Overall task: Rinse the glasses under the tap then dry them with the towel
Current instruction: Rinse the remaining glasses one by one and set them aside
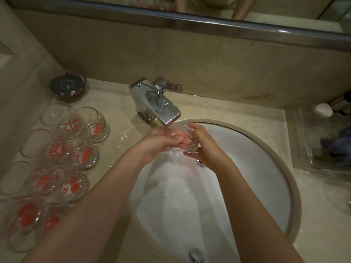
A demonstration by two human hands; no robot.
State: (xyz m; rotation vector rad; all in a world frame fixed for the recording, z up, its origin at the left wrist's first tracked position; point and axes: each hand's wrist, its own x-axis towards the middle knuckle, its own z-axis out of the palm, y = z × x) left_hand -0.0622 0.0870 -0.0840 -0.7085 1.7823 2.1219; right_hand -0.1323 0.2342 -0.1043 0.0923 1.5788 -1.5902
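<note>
We judge ourselves early on: our left hand (161,143) and right hand (204,147) clasp one glass (187,144) under the running tap (157,103), with the red-patterned glasses (62,149) waiting on the counter and drying not begun.

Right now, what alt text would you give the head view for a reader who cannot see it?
Two hands hold a clear glass under the running tap over a white sink: the left hand reaches into it, the right hand grips it. More glasses with orange marks stand on the counter to the left.
</note>
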